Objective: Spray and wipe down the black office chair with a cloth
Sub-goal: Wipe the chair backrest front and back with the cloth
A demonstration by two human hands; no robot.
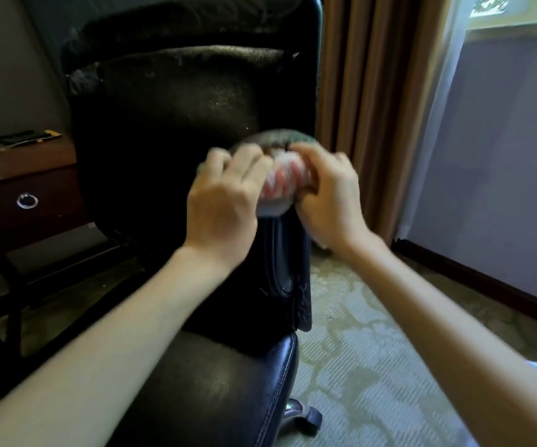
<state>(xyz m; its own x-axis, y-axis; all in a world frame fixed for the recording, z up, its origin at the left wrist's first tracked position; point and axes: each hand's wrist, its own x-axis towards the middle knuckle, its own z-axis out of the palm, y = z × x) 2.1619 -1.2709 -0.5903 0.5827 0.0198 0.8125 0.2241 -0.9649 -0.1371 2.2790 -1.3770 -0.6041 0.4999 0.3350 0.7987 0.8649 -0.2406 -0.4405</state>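
While the black office chair (176, 130) stands upright at frame centre, backrest vertical, both forearms reach up from the lower corners. The left hand (225, 201) and right hand (328, 195), fingers curled closed, jointly grip a bunched, blurred cloth (276, 182) before the backrest.

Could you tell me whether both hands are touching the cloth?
Touching: the head view shows the left hand and right hand closed around the bunched cloth.
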